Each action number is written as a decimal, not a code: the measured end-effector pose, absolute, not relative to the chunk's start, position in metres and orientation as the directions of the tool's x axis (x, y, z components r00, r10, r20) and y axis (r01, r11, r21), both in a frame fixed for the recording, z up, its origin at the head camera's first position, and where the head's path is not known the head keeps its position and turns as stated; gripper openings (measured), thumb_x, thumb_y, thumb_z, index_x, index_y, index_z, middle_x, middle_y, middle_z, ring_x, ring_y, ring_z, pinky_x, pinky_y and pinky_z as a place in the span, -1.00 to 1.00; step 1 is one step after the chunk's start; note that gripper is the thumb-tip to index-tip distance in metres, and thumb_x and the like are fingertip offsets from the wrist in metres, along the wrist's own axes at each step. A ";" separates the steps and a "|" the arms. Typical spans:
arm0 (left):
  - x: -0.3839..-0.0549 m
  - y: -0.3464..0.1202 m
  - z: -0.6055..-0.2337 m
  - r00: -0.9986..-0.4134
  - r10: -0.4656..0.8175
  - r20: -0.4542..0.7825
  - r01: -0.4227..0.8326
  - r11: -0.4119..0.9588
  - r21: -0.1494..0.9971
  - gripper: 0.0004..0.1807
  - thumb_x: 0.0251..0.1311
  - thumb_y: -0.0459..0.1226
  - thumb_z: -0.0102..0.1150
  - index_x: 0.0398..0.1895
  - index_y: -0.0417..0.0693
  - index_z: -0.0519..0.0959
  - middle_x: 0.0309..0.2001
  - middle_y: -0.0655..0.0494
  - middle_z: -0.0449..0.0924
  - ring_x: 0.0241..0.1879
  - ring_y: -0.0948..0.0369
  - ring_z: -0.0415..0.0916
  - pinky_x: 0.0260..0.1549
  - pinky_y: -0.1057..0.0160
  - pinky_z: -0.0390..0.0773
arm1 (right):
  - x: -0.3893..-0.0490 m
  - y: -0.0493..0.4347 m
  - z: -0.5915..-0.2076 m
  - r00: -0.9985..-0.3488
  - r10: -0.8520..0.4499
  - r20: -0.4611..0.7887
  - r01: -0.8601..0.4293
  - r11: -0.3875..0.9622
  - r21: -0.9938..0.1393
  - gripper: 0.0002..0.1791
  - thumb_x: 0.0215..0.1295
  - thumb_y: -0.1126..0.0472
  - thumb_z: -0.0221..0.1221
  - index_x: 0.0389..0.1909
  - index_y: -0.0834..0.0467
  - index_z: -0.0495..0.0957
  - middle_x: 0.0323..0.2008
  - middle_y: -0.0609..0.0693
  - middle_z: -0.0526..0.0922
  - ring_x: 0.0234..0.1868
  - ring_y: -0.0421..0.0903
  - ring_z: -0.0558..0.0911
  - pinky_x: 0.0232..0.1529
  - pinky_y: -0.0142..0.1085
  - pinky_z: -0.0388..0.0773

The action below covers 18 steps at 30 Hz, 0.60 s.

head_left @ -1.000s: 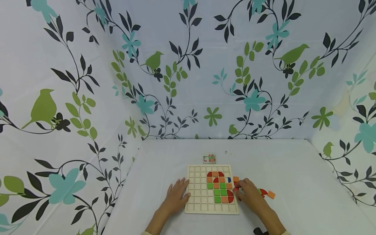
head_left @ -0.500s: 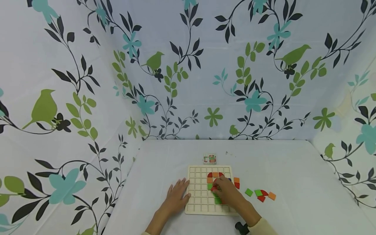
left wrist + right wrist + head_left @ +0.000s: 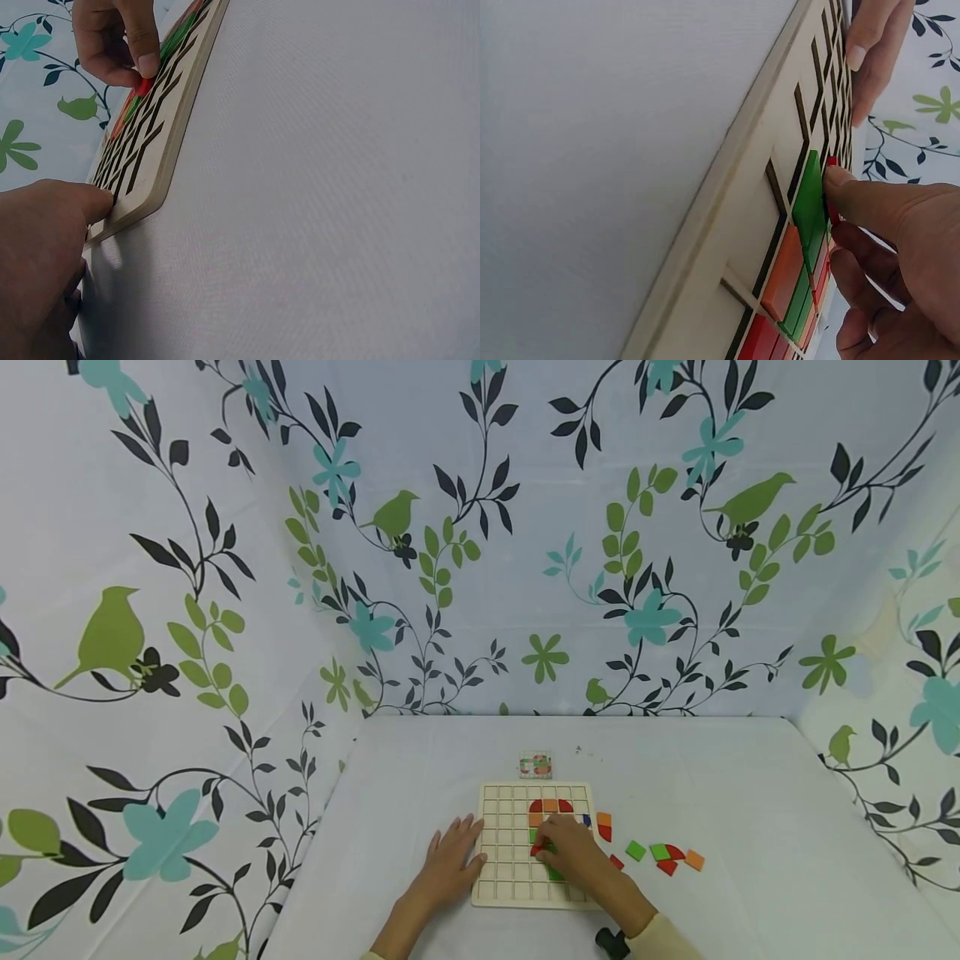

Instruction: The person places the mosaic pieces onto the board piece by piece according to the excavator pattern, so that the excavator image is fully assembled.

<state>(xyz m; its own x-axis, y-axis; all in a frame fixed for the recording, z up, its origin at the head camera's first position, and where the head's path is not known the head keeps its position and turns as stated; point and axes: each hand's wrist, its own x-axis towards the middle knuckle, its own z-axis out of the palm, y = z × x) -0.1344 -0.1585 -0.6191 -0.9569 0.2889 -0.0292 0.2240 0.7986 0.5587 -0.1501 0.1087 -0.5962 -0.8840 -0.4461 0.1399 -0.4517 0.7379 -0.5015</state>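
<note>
A square wooden grid board [image 3: 495, 892] lies on the white table, with red, orange and green tiles set in its right half. My left hand [image 3: 452, 858] rests at its left edge, fingers spread, the thumb touching the rim in the left wrist view. My right hand [image 3: 573, 852] is over the board and pinches a small red tile [image 3: 142, 87] between thumb and fingers. That tile stands at the grid beside a green tile [image 3: 808, 201], with an orange tile [image 3: 783, 274] nearby. The right hand hides several set tiles in the head view.
Right of the board lie loose tiles: a green tile [image 3: 636, 851], an orange tile [image 3: 694, 860], a red tile [image 3: 616, 862] and several others. A small patterned card [image 3: 536, 765] lies behind the board. A floral cloth [image 3: 480, 568] hangs behind the table.
My right hand has moved left from the loose tiles to over the board, carrying the red tile, then slightly farther left. The left hand has stayed put.
</note>
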 end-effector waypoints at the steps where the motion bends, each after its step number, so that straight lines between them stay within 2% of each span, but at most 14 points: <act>1: -0.134 -0.159 -0.619 -0.957 0.289 -0.027 0.225 0.797 0.561 -0.34 0.56 -0.06 0.09 0.63 0.01 0.27 0.65 -0.11 0.16 0.66 -0.19 0.00 0.53 -0.48 -0.15 | -0.150 0.109 -0.596 -0.881 -0.451 0.142 -0.457 0.738 -0.497 -0.83 0.27 0.17 0.49 -0.29 0.00 0.65 -0.27 -0.18 0.60 -0.17 -0.15 0.52 -0.14 -0.10 0.51; 13: -0.136 -0.161 -0.625 -0.957 0.289 -0.021 0.228 0.797 0.559 -0.33 0.56 -0.03 0.09 0.64 0.04 0.26 0.66 -0.08 0.16 0.66 -0.18 -0.01 0.54 -0.46 -0.16 | -0.148 0.111 -0.598 -0.849 -0.504 0.160 -0.520 0.740 -0.426 -0.86 0.25 0.10 0.50 -0.27 -0.05 0.70 -0.27 -0.24 0.58 -0.18 -0.19 0.48 -0.16 -0.18 0.47; 18: -0.137 -0.161 -0.627 -0.956 0.291 -0.020 0.232 0.798 0.556 -0.33 0.55 -0.03 0.09 0.64 0.04 0.26 0.66 -0.08 0.16 0.66 -0.17 0.00 0.54 -0.46 -0.16 | -0.147 0.109 -0.595 -0.838 -0.519 0.170 -0.541 0.746 -0.389 -0.85 0.27 0.11 0.50 -0.24 -0.04 0.71 -0.25 -0.21 0.63 -0.16 -0.19 0.51 -0.10 -0.15 0.55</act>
